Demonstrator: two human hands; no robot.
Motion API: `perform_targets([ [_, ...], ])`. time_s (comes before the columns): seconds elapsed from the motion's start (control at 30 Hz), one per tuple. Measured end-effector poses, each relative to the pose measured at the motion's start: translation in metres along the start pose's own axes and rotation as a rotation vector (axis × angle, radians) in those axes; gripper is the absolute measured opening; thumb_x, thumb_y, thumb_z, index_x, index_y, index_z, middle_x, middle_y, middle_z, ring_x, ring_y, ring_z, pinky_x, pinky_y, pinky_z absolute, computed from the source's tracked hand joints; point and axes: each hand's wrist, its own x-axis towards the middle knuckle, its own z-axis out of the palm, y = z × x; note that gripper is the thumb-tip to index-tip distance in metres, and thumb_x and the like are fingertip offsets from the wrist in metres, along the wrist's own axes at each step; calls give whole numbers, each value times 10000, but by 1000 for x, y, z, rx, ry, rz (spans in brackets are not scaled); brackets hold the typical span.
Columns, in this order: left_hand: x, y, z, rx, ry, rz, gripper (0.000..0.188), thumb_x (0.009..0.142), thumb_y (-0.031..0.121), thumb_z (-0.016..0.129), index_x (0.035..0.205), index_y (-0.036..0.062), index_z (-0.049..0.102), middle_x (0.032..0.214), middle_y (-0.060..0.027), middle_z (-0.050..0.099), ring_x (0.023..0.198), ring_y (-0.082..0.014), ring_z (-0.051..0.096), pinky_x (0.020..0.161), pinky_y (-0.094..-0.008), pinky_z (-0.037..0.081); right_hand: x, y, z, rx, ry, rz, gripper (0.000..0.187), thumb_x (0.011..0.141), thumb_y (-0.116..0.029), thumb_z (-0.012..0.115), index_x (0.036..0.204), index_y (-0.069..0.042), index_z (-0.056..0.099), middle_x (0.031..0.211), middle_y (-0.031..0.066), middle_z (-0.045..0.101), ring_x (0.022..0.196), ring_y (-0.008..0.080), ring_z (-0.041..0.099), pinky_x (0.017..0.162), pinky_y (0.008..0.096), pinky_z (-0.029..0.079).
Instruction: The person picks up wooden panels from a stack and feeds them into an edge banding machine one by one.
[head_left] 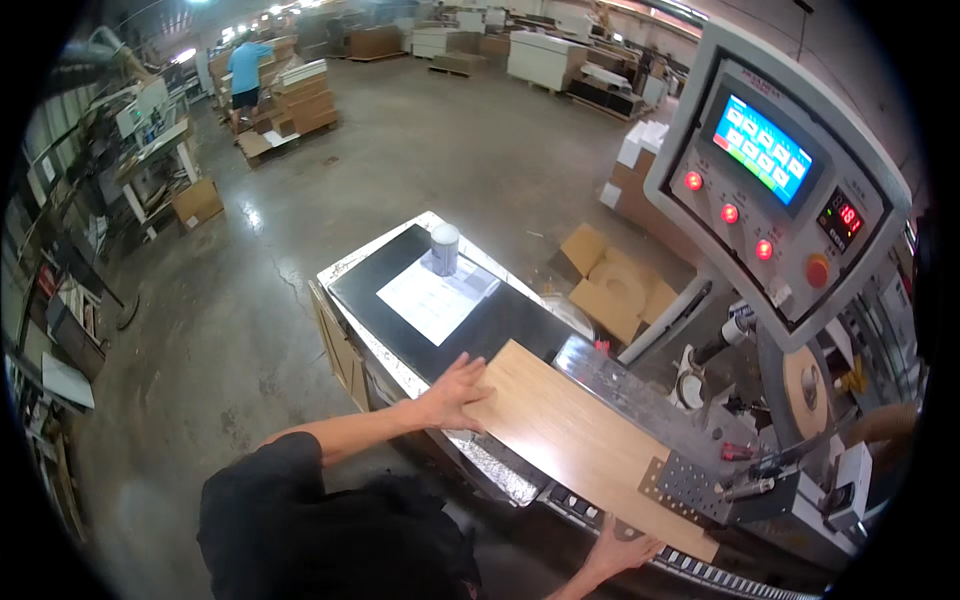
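A long, light wood-grain board [570,425] lies slanted across the machine bed, its lower right end beneath a dark perforated metal plate [690,488]. My left hand [455,396] holds the board's left end, with the thumb and fingers spread at the edge. Farther right, my right hand [618,552] grips the near edge close to the other end; some of its fingers are hidden by the board. Beyond the left hand, a printed paper sheet [430,305] and a grey can [445,252] rest on a black tabletop [395,262].
A control panel [685,235] with a lit screen and red lights stands at the upper right. A roller track [720,572] runs along the near side. An opened cardboard box [590,250] sits behind the machine. Far left, a person [245,72] in blue stands by stacked panels.
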Motion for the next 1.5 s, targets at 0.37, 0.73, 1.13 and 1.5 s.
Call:
perform_targets([
  [0.37, 42, 94, 44, -28, -34, 28, 743, 600, 434, 807, 1172, 5, 603, 1296, -355, 456, 1344, -471, 307, 1142, -553, 165, 65, 111, -5, -249, -131, 129, 955, 716, -535, 751, 1400, 25, 389, 1457, 217, 377, 1361, 382, 306, 1125, 471, 256],
  [0.73, 53, 177, 44, -52, -130, 129, 585, 746, 310, 725, 1206, -8, 553, 1270, -279, 493, 1321, -462, 335, 1100, -528, 280, -67, 73, -58, 63, 26, 65, 508, 862, -228, 685, 1246, 75, 547, 1262, 262, 554, 1152, 381, 538, 1009, 431, 403],
  [1.13, 3, 348, 43, -1225, -913, 305, 298, 855, 72, 680, 1125, -50, 638, 1023, -129, 701, 930, -155, 660, 820, -292, 530, -167, -31, -286, -14, 471, 92, 381, 747, -41, 729, 1118, -10, 647, 1098, 169, 653, 1012, 319, 626, 892, 368, 494],
  [1.5, -63, 494, -12, -1436, -1255, 781, 391, 893, 153, 644, 1232, -27, 572, 1134, -157, 659, 1030, -197, 636, 885, -319, 514, -270, -48, -484, -1109, 797, 527, 412, 865, -202, 668, 1214, 1, 590, 1171, 212, 598, 1101, 349, 545, 911, 454, 457],
])
